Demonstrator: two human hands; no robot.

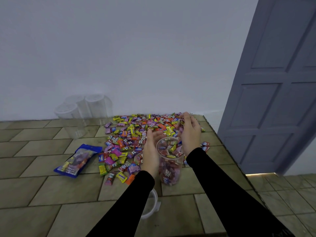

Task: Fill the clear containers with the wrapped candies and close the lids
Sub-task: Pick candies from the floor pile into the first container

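Note:
A tall clear container stands on the tiled table, nearly full of wrapped candies. My left hand is cupped against its left side near the rim, fingers relaxed. My right hand hovers over the right of the rim, fingers loosely curved above the opening; whether it holds candy is unclear. A wide pile of wrapped candies spreads behind and left of the container. A clear lid lies near the table's front, partly hidden by my left sleeve.
Three empty clear containers with lids stand at the back left by the wall. A blue candy bag lies left of the pile. The table's right edge drops off beside a grey door.

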